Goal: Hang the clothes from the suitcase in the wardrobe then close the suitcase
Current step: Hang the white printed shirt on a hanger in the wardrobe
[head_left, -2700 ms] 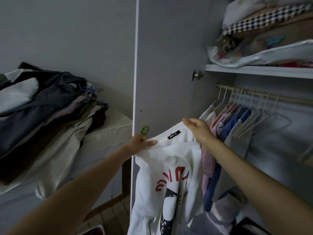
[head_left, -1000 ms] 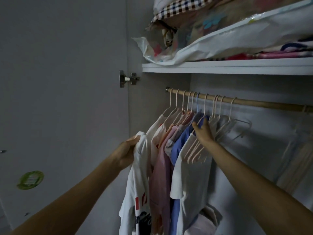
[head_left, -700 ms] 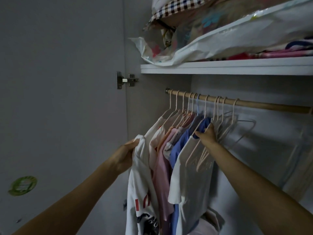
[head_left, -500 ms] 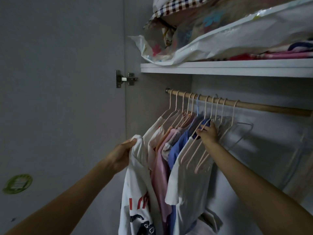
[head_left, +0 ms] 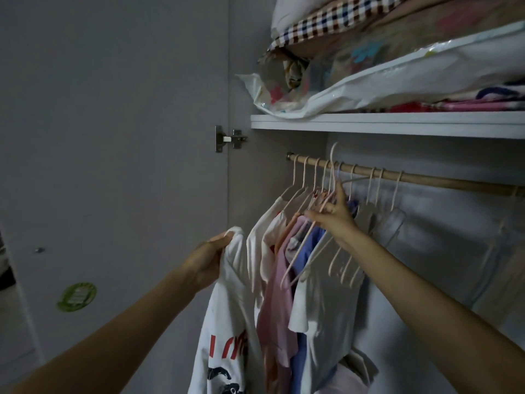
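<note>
- The left hand (head_left: 208, 261) grips a bunched fold at the top of a white shirt (head_left: 227, 322), fingers and thumb curled round the cloth.
- The shirt hangs down from that hand, just left of the clothes on the rail (head_left: 426, 180); a red and black print shows on its lower part.
- The right hand (head_left: 331, 218) pinches a pale hanger (head_left: 326, 206) near its neck, thumb and fingers closed on the wire, the index finger pointing up along it.
- The hanger's hook stands above the rail, clear of it, and its body slants down to the left in front of the hung clothes.
- The hanger is bare; the shirt is apart from it, to its left.
- On the rail hang a white top (head_left: 264, 237), a pink top (head_left: 277, 294), a blue top (head_left: 308, 245) and a pale grey top (head_left: 324, 308), packed close together.
- More bare hangers (head_left: 377, 223) hang to the right of the right hand.
- A white shelf (head_left: 397, 125) runs above the rail and bears a plastic bag (head_left: 355, 89) of folded fabric, with a checked cloth (head_left: 326, 18) on top.
- The wardrobe door (head_left: 113, 137) stands open on the left, with a metal hinge (head_left: 227, 137) at its edge and a green sticker (head_left: 76, 296) low down.
</note>
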